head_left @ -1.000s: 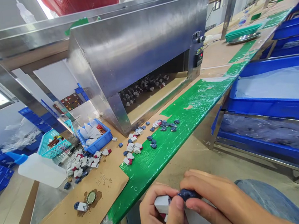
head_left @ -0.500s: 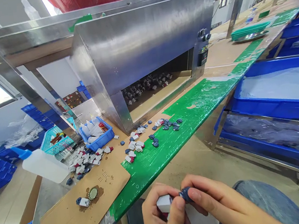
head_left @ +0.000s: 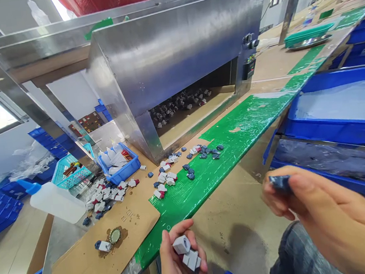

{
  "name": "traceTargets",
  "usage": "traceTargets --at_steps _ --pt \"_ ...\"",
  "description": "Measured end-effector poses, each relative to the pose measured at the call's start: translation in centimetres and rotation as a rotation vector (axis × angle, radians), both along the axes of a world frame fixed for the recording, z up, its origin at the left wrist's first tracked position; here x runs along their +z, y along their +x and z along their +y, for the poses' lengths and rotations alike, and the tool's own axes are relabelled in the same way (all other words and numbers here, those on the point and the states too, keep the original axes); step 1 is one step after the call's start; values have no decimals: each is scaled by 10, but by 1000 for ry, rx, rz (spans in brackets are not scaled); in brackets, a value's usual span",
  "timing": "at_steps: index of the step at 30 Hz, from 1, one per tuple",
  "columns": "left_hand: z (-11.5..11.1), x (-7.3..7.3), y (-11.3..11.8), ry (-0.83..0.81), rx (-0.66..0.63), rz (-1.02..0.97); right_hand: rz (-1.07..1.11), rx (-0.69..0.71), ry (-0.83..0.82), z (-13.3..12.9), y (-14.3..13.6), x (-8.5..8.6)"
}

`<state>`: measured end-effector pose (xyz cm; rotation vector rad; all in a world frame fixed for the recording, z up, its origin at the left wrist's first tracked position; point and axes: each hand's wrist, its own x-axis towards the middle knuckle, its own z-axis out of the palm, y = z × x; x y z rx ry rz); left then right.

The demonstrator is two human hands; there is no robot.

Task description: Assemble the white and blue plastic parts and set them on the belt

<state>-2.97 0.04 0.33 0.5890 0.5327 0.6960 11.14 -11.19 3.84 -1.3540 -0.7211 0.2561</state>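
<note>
Dark blue plastic sits pinched between the thumb and fingertips of my right hand (head_left: 312, 210), a small blue cap (head_left: 280, 183) lifted up and off to the side, well apart from my left hand (head_left: 180, 264). That one is low by the bench edge, closed around a few white blocks (head_left: 186, 251), one propped on top between thumb and forefinger so its face shows to me. I keep both hands over my lap, just below the green mat (head_left: 223, 150), where the loose parts (head_left: 173, 173) are within easy reach. More white and red pieces (head_left: 105, 196) lie in a heap on the cardboard sheet (head_left: 94, 261), next to a glue bottle (head_left: 53, 200) lying on its side with its blue nozzle pointing away. A bottle cap (head_left: 115, 235) rests on the cardboard with a stain around it and one assembled piece beside it. Behind stands a small blue tray (head_left: 121, 166) of bottles and the steel hood (head_left: 173, 54), with many pieces gathered under its opening. Blue bins (head_left: 340, 110) are stacked to my right.
</note>
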Motion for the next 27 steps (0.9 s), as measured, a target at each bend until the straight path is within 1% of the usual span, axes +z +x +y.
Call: traceTargets --at_steps 3,4,5,6,7,10,11,12,13,15,16,18,20,21,22,24,25,26,27 --pt "2 3 -3 -30 -44 -21 33 3 11 0 2 5" --pt "2 3 -3 -1 -52 13 31 20 -10 1 1 5" --pt "3 2 -4 70 -48 77 26 38 -35 1 0 5" --pt "3 -1 -4 200 -24 178 17 55 -54 0 -1 3" --pt "3 -4 -5 387 18 323 5 67 -69 0 -1 1" --pt "3 -22 -6 1062 181 929 1 79 -91 -4 0 -8" --pt "3 -28 -6 1235 211 1121 8 83 -96 -5 1 -11" --pt "3 -35 -6 1356 230 1274 20 89 -103 -5 2 -13" --pt "2 -40 -6 1432 243 1372 33 95 -111 -6 2 -15" --pt "1 -45 -5 1490 270 1429 55 105 -124 -6 3 -17" --pt "2 -46 -6 1475 280 1415 61 107 -129 -6 3 -17" --pt "2 -44 -7 1377 262 1313 64 96 -130 -6 4 -16" --pt "3 -39 -10 1205 221 1073 66 87 -131 -7 4 -16" --pt "3 -36 -11 1070 196 899 69 84 -131 -7 4 -16" --pt "3 -34 -13 899 154 700 75 83 -131 -7 5 -16" --pt "2 -30 -14 517 47 317 95 92 -131 -6 5 -16" --pt "2 -28 -13 354 5 184 106 95 -130 -6 5 -15" --pt "1 -26 -13 241 -13 107 113 102 -132 -5 4 -15" --pt "0 -25 -12 186 3 89 118 108 -141 -4 4 -14"
